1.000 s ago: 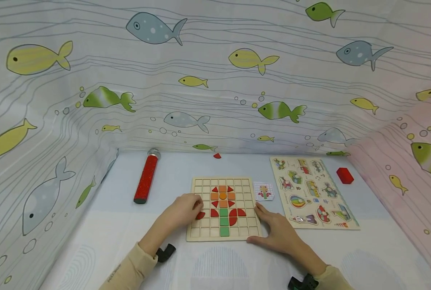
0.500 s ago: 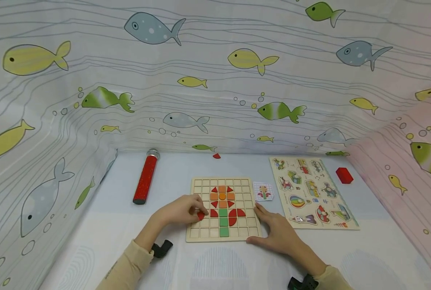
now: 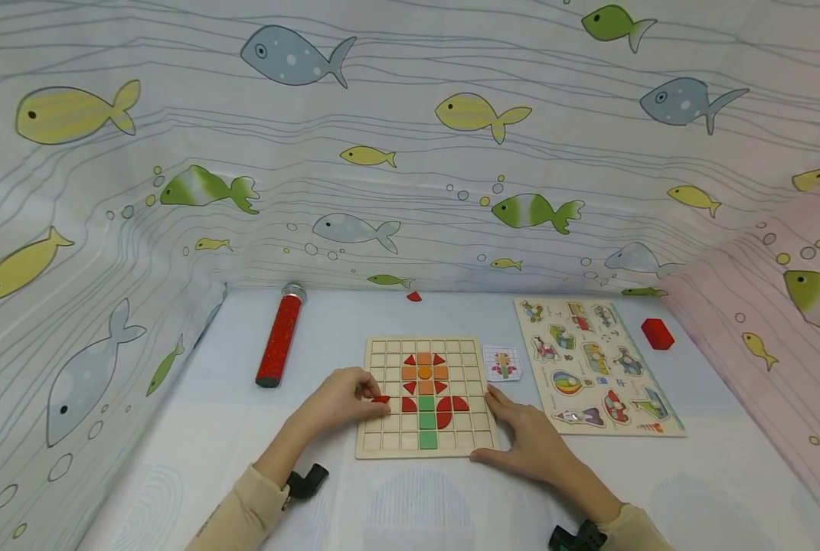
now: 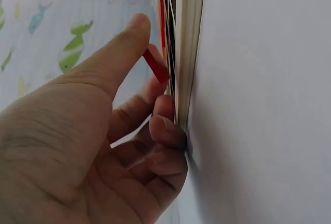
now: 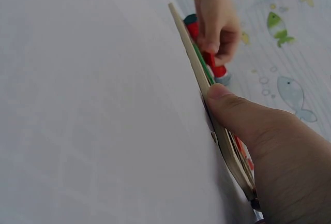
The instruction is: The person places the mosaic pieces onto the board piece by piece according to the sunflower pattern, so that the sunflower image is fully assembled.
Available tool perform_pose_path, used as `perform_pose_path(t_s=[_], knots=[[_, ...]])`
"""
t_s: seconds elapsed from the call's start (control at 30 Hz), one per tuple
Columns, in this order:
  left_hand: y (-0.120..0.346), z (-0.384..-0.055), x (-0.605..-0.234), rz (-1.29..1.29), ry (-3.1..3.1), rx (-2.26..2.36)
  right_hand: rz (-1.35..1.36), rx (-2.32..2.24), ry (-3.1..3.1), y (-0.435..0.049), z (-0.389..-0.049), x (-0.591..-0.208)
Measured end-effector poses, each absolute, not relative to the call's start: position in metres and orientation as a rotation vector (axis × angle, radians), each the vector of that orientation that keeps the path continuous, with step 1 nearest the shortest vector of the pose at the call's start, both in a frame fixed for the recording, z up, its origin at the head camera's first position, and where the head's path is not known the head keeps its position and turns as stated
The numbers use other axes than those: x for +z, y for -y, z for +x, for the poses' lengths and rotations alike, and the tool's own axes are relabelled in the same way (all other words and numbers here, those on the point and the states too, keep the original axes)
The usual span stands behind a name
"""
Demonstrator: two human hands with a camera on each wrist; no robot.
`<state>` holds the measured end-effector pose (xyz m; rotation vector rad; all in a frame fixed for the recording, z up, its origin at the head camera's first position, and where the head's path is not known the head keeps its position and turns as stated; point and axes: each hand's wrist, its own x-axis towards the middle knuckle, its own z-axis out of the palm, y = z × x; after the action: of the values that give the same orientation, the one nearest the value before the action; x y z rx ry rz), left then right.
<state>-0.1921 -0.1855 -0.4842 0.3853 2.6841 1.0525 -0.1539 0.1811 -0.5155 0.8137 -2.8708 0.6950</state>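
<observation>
My left hand (image 3: 346, 402) pinches a red tile (image 3: 380, 399) between thumb and fingers, over the left edge of a gridded wooden board (image 3: 389, 444). In the left wrist view the red tile (image 4: 156, 69) appears as a thin, tilted slab, and the other fingers curl near the board's edge. My right hand (image 3: 530, 440) rests along the board's right side, thumb spread at the lower right corner. On the board lie orange squares, an orange disc (image 3: 425, 373), red triangles, green squares (image 3: 427, 420) in a column, and red quarter-round tiles (image 3: 444, 419).
A small pattern card (image 3: 502, 363) lies right of the board, beside a wooden picture puzzle (image 3: 599, 367). A red block (image 3: 658, 334) is at far right. A red microphone (image 3: 279, 337) lies left. Another red tile (image 3: 414, 296) sits by the back wall.
My left hand has picked the red tile up from the board's left side and tilted it between thumb and fingers. The right hand stays in place.
</observation>
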Motion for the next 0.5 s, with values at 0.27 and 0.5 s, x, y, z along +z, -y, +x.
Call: perform_pose_path(t_s=[0.27, 0.5], knots=[[0.169, -0.189, -0.48, 0.35, -2.757, 0.965, 0.811, 0.701, 2.874, -0.182, -0.154, -0.515], [0.181, -0.192, -0.485, 0.425, -2.663, 1.094, 0.808, 0.705, 2.899, -0.182, -0.154, -0.515]])
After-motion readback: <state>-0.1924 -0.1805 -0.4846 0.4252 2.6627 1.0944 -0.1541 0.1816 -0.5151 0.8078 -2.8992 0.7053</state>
